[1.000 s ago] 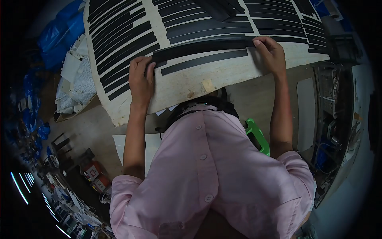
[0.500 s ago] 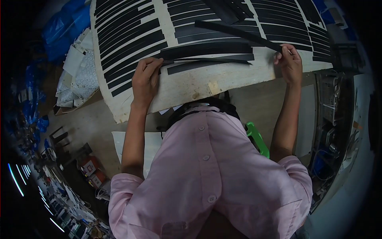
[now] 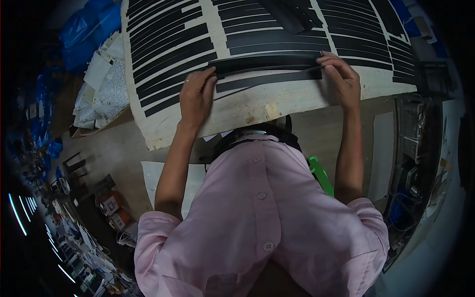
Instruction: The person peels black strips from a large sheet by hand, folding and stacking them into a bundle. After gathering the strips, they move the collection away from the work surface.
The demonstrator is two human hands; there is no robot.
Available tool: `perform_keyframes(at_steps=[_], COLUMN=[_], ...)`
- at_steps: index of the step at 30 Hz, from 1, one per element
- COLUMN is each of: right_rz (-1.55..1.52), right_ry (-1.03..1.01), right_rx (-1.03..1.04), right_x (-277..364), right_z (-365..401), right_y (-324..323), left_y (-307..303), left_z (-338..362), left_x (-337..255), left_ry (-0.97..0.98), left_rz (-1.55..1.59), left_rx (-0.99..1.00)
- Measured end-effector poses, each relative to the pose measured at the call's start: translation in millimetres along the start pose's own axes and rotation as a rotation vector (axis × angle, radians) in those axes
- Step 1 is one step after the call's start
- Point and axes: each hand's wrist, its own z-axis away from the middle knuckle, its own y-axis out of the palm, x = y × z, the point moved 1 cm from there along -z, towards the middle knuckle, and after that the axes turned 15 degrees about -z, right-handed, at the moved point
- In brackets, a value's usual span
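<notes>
Black strip [image 3: 267,63] lies flat on the surface [image 3: 247,106], near its front edge, with its long axis left to right along that edge. The left hand [image 3: 197,96] has a fingertip grip on its left end and the right hand [image 3: 341,79] on its right end. Laid strips [image 3: 168,34] already fill the surface's far part. Its bare front band seems left to do.
</notes>
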Motion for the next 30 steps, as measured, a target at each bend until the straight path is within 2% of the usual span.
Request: perform_keyframes(at_steps=[2,3,5,7,9,12,18,20,22,24,25,27,28,30], right_rz=[0.557,0.556,0.829,0.856,0.884,0.849,0.895,1.069,1.1,1.134,1.124,1.11,1.086,1.054], right_ry=[-0.233,-0.233,-0.317,-0.341,-0.363,-0.335,-0.306,-0.478,-0.534,-0.594,-0.594,-0.599,-0.579,-0.571], right_rx=[0.11,0.122,0.026,0.007,-0.02,-0.087,-0.016,0.124,0.17,0.218,0.286,0.362,0.393,0.435], right_x=[-2.3,-5.1,-10.0,-15.5,-19.1,-20.7,-8.3,-0.4,-2.6,-3.8,-4.2,-8.2,-11.7,-10.1], right_z=[3.0,5.0,10.9,12.9,13.4,13.8,10.2,10.1,4.5,-3.7,-8.2,-18.9,-25.7,-33.0], right_y=[-4.7,-3.3,-1.6,0.3,3.3,5.1,7.1,18.7,25.7,33.2,38.1,40.6,39.2,44.5], left_y=[0.8,1.1,5.2,3.0,0.2,3.2,-0.6,-3.5,-9.7,-17.9,-21.8,-27.2,-30.6,-36.5], left_z=[-2.9,-3.4,-4.1,-5.7,-7.7,-10.0,-3.7,-2.4,-2.1,-6.6,-9.5,-15.7,-18.7,-22.8], left_x=[3.7,5.8,10.9,8.8,4.5,6.0,4.1,4.9,2.2,-2.7,-4.3,-4.2,-4.6,-2.9], left_ry=[0.021,0.048,0.08,0.123,-0.04,0.041,0.07,0.12,0.173,-0.054,-0.059,-0.317,-0.322,-0.447], left_rz=[-0.016,-0.031,-0.032,-0.031,0.028,0.011,0.029,-0.001,-0.031,0.084,0.082,0.398,0.395,0.615], left_rx=[-0.003,0.004,-0.005,-0.014,0.109,0.082,0.104,0.07,0.042,0.202,0.2,0.295,0.287,0.305])
